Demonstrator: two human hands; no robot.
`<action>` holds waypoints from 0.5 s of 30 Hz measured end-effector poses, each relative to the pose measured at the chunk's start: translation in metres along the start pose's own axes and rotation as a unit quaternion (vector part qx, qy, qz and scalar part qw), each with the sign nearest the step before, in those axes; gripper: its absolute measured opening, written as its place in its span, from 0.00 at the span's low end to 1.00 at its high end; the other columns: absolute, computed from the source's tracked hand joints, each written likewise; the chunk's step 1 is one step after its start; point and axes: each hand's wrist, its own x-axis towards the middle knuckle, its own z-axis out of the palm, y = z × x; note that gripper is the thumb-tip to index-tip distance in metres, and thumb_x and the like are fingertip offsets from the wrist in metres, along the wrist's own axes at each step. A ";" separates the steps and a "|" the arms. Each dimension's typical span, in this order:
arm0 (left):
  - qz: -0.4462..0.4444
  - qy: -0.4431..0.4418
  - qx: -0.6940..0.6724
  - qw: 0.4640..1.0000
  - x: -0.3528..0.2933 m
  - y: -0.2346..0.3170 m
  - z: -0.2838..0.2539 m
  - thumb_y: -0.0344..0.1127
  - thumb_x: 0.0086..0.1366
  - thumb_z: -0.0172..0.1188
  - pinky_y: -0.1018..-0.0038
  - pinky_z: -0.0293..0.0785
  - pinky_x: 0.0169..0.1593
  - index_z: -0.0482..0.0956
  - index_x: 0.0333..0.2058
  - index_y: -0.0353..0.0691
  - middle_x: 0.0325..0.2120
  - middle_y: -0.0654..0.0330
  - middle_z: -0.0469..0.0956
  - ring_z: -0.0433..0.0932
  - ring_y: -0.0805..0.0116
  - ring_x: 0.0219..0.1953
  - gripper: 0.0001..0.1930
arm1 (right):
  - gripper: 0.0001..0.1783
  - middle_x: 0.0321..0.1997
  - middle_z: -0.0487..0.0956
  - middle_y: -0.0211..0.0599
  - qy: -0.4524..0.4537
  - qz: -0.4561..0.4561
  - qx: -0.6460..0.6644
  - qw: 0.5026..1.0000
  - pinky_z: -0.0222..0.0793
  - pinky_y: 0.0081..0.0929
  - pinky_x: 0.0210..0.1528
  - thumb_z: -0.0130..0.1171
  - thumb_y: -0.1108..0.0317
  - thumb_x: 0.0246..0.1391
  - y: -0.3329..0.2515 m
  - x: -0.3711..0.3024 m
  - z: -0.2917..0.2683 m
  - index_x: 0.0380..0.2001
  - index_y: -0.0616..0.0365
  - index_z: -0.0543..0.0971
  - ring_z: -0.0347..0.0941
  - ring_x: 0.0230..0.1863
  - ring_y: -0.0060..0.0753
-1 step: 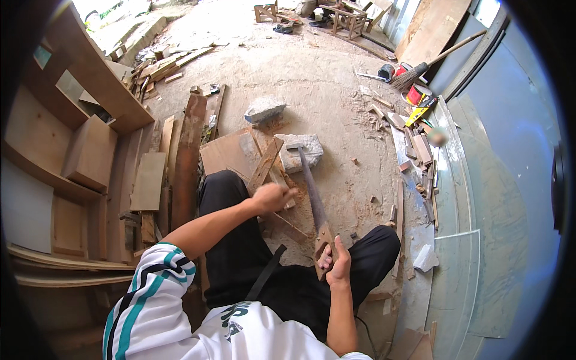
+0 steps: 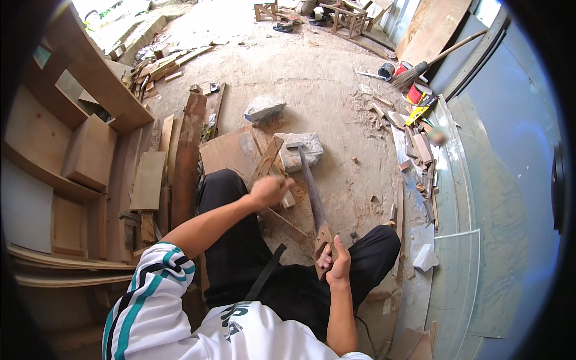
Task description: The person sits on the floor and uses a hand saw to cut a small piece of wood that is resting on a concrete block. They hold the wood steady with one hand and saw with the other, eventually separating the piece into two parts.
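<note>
While the right hand (image 2: pixel 340 264) is clamped round the handle (image 2: pixel 324 233) of the saw (image 2: pixel 314 201), I can't tell whether the blurred left hand (image 2: pixel 271 191) grips anything. Pointing far toward the nearer stone (image 2: pixel 311 144), the blade (image 2: pixel 308 181) looks light and springy; that handle seems the safest hold.

We see saw blade (image 2: pixel 312 192) in grey metal, smooth, dull; saw handle (image 2: pixel 323 234) in brown wood, matt. Stone block (image 2: pixel 306 157) pale, rough, chipped. Long plank (image 2: pixel 192 138) weathered wood, coarse. Cabinet (image 2: pixel 90 153) in smooth matt wood. Floor (image 2: pixel 336 78) rough, dusty. Trousers (image 2: pixel 225 195) matt black cloth, shirt (image 2: pixel 270 333) white cloth. Glassy sheets (image 2: pixel 501 264) we find smooth, glossy.
</note>
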 end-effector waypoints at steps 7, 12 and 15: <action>-0.162 0.275 0.079 0.944 0.073 -0.054 -0.001 0.52 0.70 0.48 0.52 0.62 0.58 0.80 0.42 0.40 0.50 0.50 0.75 0.69 0.50 0.57 0.21 | 0.27 0.13 0.63 0.24 -0.033 -0.047 -0.084 0.995 0.54 0.18 0.19 0.53 0.45 0.66 0.011 0.009 0.017 0.21 0.56 0.71 0.57 0.13 0.18; -0.223 0.304 0.052 0.925 0.090 -0.077 0.010 0.55 0.69 0.47 0.53 0.55 0.63 0.81 0.45 0.44 0.53 0.53 0.72 0.64 0.52 0.60 0.23 | 0.27 0.14 0.64 0.24 -0.076 -0.085 -0.153 0.982 0.53 0.16 0.19 0.52 0.48 0.68 0.005 0.015 0.033 0.21 0.56 0.71 0.59 0.14 0.15; -0.222 0.303 0.049 0.925 0.097 -0.077 0.010 0.53 0.69 0.46 0.54 0.54 0.63 0.82 0.43 0.43 0.53 0.53 0.71 0.64 0.52 0.59 0.22 | 0.25 0.15 0.64 0.21 -0.081 -0.095 -0.161 0.979 0.51 0.16 0.19 0.55 0.51 0.67 -0.001 0.023 0.047 0.20 0.57 0.71 0.58 0.16 0.13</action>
